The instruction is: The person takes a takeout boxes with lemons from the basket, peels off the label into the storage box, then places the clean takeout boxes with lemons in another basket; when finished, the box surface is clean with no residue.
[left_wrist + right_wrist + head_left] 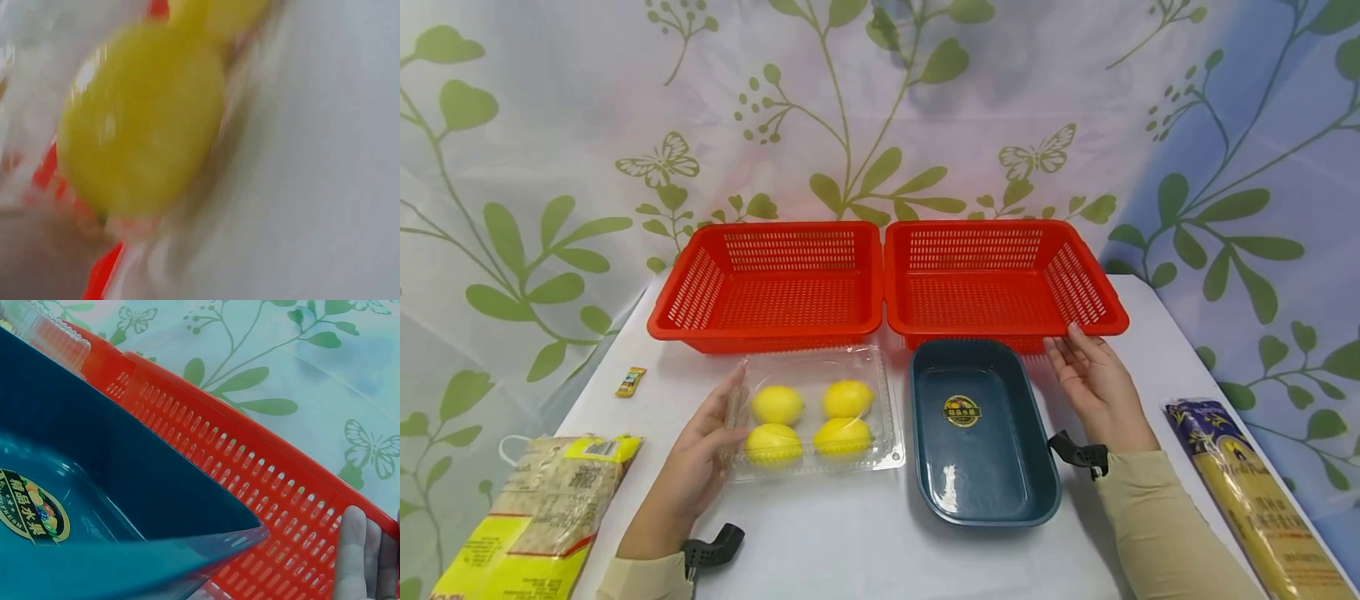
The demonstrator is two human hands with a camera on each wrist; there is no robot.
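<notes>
A clear plastic box (812, 362) with several yellow lemons (847, 399) stands on the table, left of the middle. My left hand (696, 454) holds its left side, thumb and fingers at the edge. In the left wrist view a blurred lemon (144, 119) fills much of the picture through the clear plastic. My right hand (1099, 387) touches the front rim of the right red basket (977, 329). Its fingers (352, 556) lie straight against the basket's slotted wall in the right wrist view. Between the hands sits a dark blue tray (992, 475) with a round fruit label.
A second red basket (767, 337) stands beside the right one at the back. On the left lie a small wrapped snack (630, 382) and a yellow-and-beige bag (542, 500). A long noodle-like packet (1255, 500) lies at the right edge. A leaf-patterned cloth (880, 108) hangs behind.
</notes>
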